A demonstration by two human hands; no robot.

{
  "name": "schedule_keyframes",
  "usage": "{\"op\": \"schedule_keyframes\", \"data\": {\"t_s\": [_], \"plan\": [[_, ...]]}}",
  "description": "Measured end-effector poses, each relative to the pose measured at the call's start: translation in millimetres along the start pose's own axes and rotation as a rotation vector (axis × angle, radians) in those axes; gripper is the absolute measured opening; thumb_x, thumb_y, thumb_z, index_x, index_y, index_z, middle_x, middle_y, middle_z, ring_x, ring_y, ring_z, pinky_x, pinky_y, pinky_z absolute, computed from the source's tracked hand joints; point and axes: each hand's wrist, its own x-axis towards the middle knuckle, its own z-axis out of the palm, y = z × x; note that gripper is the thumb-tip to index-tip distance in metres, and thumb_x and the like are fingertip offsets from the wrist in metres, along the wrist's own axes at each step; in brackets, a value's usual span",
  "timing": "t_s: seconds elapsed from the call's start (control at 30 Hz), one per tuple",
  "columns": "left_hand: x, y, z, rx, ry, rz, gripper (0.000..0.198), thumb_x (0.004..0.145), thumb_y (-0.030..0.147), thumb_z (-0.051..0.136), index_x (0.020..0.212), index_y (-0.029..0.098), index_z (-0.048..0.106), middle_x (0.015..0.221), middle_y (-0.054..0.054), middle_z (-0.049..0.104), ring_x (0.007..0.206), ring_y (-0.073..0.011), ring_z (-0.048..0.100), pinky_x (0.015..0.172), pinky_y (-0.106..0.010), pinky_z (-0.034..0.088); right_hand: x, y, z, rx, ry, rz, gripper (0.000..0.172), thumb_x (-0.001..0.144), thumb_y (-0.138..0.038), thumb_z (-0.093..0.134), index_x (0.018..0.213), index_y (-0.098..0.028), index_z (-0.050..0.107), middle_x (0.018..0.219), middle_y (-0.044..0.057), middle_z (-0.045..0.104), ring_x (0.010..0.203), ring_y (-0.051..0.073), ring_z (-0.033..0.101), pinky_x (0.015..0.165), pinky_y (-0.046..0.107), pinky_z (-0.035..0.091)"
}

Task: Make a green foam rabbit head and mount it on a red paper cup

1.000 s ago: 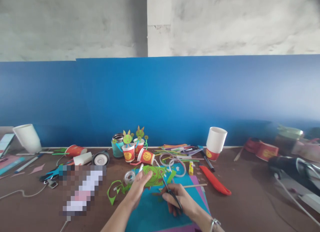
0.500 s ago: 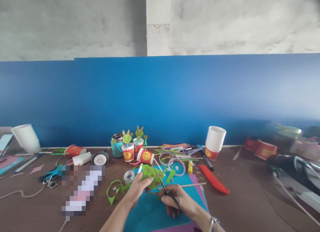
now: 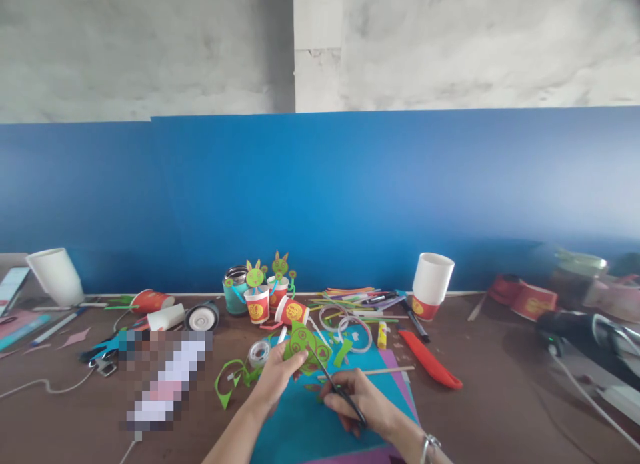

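Observation:
My left hand (image 3: 275, 377) pinches a green paper cut-out (image 3: 303, 341) shaped like an animal face, holding it up over a teal paper sheet (image 3: 310, 424). My right hand (image 3: 363, 401) is closed around black scissors (image 3: 333, 381), whose blades point up-left and reach the lower right edge of the cut-out. A green paper offcut (image 3: 231, 377) lies on the brown table (image 3: 500, 411) just left of my left hand. A roll of clear tape (image 3: 259, 352) sits beside the cut-out.
Red paper cups with green animal faces (image 3: 273, 297) stand behind. A white-and-red cup (image 3: 431, 285), a red cutter (image 3: 430, 369), a yellow glue stick (image 3: 382, 335), straws and pens (image 3: 360, 297) lie to the right. A white cup (image 3: 55, 275) stands far left, cables and a dark tool (image 3: 575, 331) far right.
My left hand has turned the green cut-out and raised it a little, so it now stands more upright. The scissors stay at its edge; the right hand barely moved.

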Motion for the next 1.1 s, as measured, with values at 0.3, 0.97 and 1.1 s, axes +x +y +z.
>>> {"op": "schedule_keyframes", "data": {"t_s": [0.3,0.97,1.1], "plan": [[-1,0,2.2,0.003,-0.019,0.012,0.031,0.068,0.042,0.066,0.077,0.013,0.06,0.058,0.002,0.053,0.051,-0.0099,0.042,0.048,-0.022,0.032,3,1,0,0.024,-0.008,0.017,0.046,0.066,-0.053,0.066,0.084,-0.011,0.061,0.042,-0.005,0.052,0.03,0.005,0.041,0.029,0.014,0.032],[-5,2,11.4,-0.091,-0.004,-0.033,0.029,0.065,0.041,0.068,0.072,0.013,0.061,0.057,0.001,0.054,0.05,-0.0087,0.04,0.047,-0.021,0.029,5,4,3,0.015,0.049,0.003,0.04,0.069,-0.046,0.064,0.087,-0.01,0.062,0.041,-0.006,0.051,0.029,0.005,0.04,0.03,0.015,0.031],[-6,3,12.9,-0.116,-0.02,-0.041,0.03,0.065,0.04,0.068,0.074,0.013,0.061,0.057,0.0,0.056,0.049,-0.0092,0.042,0.047,-0.021,0.029,4,2,4,0.02,0.072,0.016,0.039,0.068,-0.043,0.065,0.088,-0.01,0.062,0.041,-0.006,0.051,0.031,0.005,0.041,0.031,0.015,0.032]]}}
